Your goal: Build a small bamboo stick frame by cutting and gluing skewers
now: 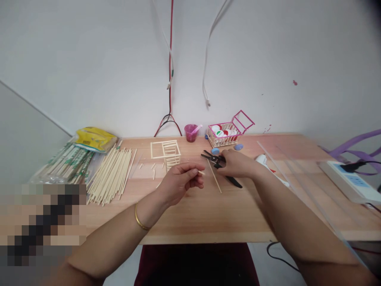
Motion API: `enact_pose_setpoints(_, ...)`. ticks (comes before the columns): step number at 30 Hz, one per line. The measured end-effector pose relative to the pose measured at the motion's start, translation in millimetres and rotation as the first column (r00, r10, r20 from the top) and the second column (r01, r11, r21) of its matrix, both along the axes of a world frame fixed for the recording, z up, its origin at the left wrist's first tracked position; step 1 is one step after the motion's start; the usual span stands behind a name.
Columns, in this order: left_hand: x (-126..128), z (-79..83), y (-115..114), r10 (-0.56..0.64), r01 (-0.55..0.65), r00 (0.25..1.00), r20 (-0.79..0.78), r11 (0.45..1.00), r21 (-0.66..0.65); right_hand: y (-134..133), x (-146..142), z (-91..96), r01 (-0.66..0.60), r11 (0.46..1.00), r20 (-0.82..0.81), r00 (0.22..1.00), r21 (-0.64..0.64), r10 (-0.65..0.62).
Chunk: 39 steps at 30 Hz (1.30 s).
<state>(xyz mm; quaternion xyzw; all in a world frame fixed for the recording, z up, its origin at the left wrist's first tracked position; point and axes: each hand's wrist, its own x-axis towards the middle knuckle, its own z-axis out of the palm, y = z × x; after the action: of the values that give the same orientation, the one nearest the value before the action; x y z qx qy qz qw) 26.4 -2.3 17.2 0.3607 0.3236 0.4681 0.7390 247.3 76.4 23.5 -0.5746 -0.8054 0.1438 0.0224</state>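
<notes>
While the right hand [235, 163] covers black cutters [217, 161] — loose stick [214, 176] alongside.

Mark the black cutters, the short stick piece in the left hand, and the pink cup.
black cutters [212, 157], head view, on the open jaws left of the right hand.
short stick piece [201, 172], head view, on its end past the fingertips.
pink cup [190, 133], head view, on its side wall.

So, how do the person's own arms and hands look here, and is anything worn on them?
Both forearms are bare, with no sleeves and no gloves. The left hand has a thin gold-coloured bangle at its wrist. The right hand shows no ring, watch or bracelet.
</notes>
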Motion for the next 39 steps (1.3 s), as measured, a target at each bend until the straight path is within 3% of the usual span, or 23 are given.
enact_pose_setpoints(2,-1,1.9,0,-0.009,0.009,1.0,0.027,1.0,-0.009,3,5,6.1,-0.052,0.997,-0.265,0.964,-0.06,0.035)
enact_pose_setpoints(3,-1,2.5,1,-0.013,0.014,0.999,0.031,1.0,-0.018,5,5,8.0,-0.081,0.991,-0.43,0.902,-0.103,0.029)
enact_pose_setpoints(5,-1,2.6,1,-0.02,0.021,0.999,0.028,0.999,-0.034,5,2,8.7,-0.142,0.961,-0.722,0.688,-0.236,-0.075)
enact_pose_setpoints(8,-2,1.1,1,-0.022,0.022,1.0,0.009,0.999,-0.027,2,-8,5.1,-0.264,0.879,-0.883,0.371,-0.396,-0.286)
enact_pose_setpoints(10,-1,0.8,0,-0.024,0.024,0.999,0.025,1.0,-0.013,-4,-14,4.7,-0.294,0.883,-0.911,0.309,-0.366,-0.274)
enact_pose_setpoints(12,0,2.5,-1,-0.018,0.019,0.996,0.082,1.0,-0.009,-12,-17,9.1,-0.269,0.933,-0.911,0.396,-0.238,-0.118)
enact_pose_setpoints(14,0,5.8,-2,-0.016,0.018,0.988,0.157,1.0,-0.013,-22,-19,17.3,-0.252,0.967,-0.8,0.586,-0.028,0.13)
enact_pose_setpoints(16,0,9.4,-4,-0.023,0.026,0.976,0.216,1.0,-0.014,-33,-21,25.4,-0.284,0.94,-0.606,0.719,0.191,0.34)
enact_pose_setpoints(18,0,12.0,-5,-0.032,0.035,0.967,0.253,0.999,-0.008,-42,-25,30.0,-0.322,0.88,-0.45,0.766,0.35,0.459)
enact_pose_setpoints(22,0,12.6,-7,-0.028,0.026,0.96,0.278,1.0,0.008,-48,-32,27.4,-0.377,0.794,-0.26,0.803,0.476,0.537)
enact_pose_setpoints(39,0,3.7,-5,-0.015,0.001,0.975,0.222,0.998,0.065,-53,-35,25.4,-0.408,0.744,-0.199,0.793,0.529,0.576)
